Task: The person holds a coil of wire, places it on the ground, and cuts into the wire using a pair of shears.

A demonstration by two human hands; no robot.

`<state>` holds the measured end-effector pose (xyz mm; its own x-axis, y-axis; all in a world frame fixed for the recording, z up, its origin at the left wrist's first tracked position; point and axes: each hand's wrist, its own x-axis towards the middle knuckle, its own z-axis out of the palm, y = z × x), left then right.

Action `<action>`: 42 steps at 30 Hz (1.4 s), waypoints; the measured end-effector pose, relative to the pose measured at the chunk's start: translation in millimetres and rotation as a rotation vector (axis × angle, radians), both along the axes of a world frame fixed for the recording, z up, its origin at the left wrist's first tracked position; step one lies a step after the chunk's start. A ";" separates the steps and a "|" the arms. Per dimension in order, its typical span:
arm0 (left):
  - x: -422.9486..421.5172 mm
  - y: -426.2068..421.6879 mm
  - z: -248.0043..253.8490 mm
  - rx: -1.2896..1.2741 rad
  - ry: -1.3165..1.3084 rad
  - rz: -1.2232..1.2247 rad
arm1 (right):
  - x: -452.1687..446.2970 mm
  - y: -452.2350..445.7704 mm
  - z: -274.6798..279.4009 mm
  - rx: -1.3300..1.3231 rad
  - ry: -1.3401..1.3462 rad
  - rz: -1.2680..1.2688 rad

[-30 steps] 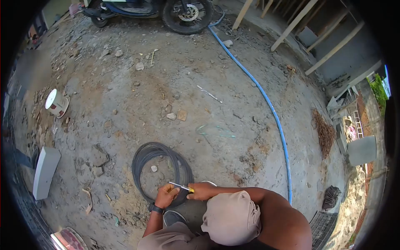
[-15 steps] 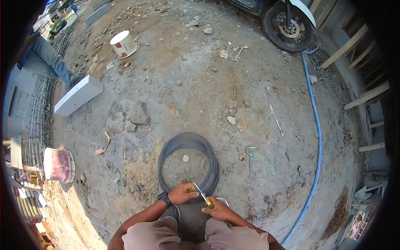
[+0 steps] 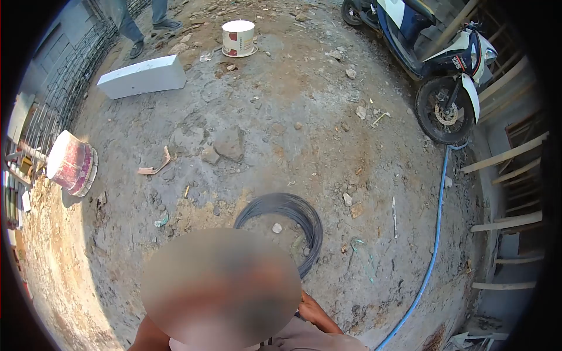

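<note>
A coil of thin dark wire (image 3: 314, 228) lies on the ground in front of me, its lower left part covered by a large blurred oval patch. My right hand (image 3: 317, 313) shows only in part at the right edge of that patch, below the coil. Its fingers and anything in them are hidden. Of my left arm, just the forearm (image 3: 151, 334) comes out clearly at the bottom; the hand is lost in the blur. A small pale stone (image 3: 277, 228) rests inside the coil's ring.
A motorcycle (image 3: 451, 111) stands at the upper right, with a blue hose (image 3: 438, 234) running down the right side. White block (image 3: 143, 77), white bucket (image 3: 238, 40) and reddish bucket (image 3: 73, 164) are to the left. A person's legs (image 3: 126, 26) show behind the block.
My view has tilted upward and turned, bringing more of the motorcycle into sight. Both hands and the yellow-handled metal tool in my right hand were clear before; a blurred patch now hides much there.
</note>
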<state>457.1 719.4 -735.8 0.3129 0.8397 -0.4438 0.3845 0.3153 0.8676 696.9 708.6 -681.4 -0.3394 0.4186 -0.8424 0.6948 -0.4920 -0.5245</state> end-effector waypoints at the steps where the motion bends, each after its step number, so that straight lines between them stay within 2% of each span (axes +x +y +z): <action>1: 0.8 -0.8 1.7 0.014 0.006 0.008 | -2.0 -1.0 -1.8 0.030 -0.047 0.022; 4: 3.2 -1.9 12.0 0.003 0.073 0.033 | -12.6 1.8 15.4 0.163 -0.113 0.130; 7: -2.6 2.1 20.5 0.015 -0.005 0.074 | -9.1 2.6 11.2 0.339 -0.091 0.197; 10: -12.4 5.6 18.9 0.038 -0.110 0.100 | -18.0 12.9 22.2 0.384 -0.070 0.202; 12: -23.2 14.6 19.7 0.038 -0.199 0.036 | -25.3 22.5 30.4 0.317 -0.048 0.188; 14: -30.3 19.7 25.8 -0.081 -0.380 0.053 | -24.5 26.0 29.2 0.303 0.022 0.166; 18: -34.0 25.2 29.6 -0.192 -0.489 0.011 | -28.3 32.1 38.2 0.304 0.012 0.188; 23: -15.0 14.7 11.6 -0.117 -0.291 -0.014 | -18.5 18.2 33.4 0.278 0.006 0.184; 26: -12.5 11.3 6.3 -0.143 -0.298 -0.019 | -10.2 4.0 7.6 0.280 -0.009 0.147; 30: -13.5 10.0 7.1 -0.114 -0.255 -0.009 | -14.9 9.8 15.9 0.255 0.001 0.124; 33: -15.2 9.9 7.9 -0.086 -0.250 -0.009 | -21.2 12.0 14.3 0.239 -0.115 0.186; 42: -16.2 10.3 9.4 -0.029 -0.174 -0.008 | -24.9 6.6 6.5 0.313 -0.059 0.139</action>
